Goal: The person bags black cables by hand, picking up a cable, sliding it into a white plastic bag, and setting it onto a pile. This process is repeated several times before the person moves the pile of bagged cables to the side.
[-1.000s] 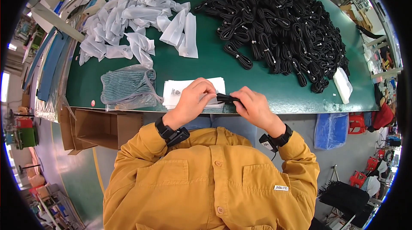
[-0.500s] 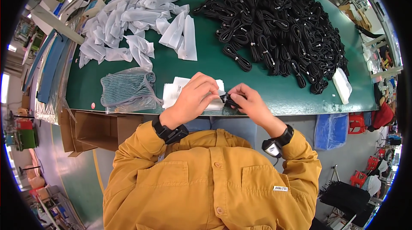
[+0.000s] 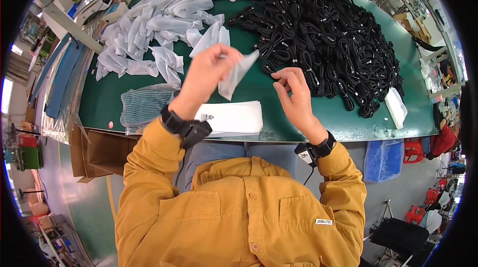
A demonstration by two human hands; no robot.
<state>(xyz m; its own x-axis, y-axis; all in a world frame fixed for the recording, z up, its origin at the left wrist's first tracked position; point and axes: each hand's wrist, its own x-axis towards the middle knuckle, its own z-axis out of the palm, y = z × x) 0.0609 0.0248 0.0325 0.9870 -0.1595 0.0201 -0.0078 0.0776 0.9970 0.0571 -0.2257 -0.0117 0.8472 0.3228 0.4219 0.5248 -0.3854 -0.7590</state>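
Note:
My left hand [image 3: 209, 75] is raised over the table, fingers closed on a translucent white plastic bag [image 3: 234, 80] that hangs tilted. What lies inside the bag does not show clearly. Below it, at the table's near edge, is a stack of flat white bags [image 3: 239, 116]. My right hand [image 3: 297, 95] is at the near side of a heap of coiled black cables [image 3: 323, 33], its thumb and fingers apart. Its fingertips are close beside one coil; whether they touch it I cannot tell. A pile of similar white bags [image 3: 144, 28] lies at the far left.
Folded blue-grey striped cloth gloves [image 3: 144, 106] in clear plastic lie left of the stack. A white packet [image 3: 396, 107] rests at the right end of the green table [image 3: 348, 130]. Below stand a cardboard box [image 3: 112, 152] and a blue plastic-lined bin [image 3: 383, 160].
My left hand has lifted away from the stack with the bag, moving up. My right hand has let go of the dark cable end and moved up and right to the cable heap.

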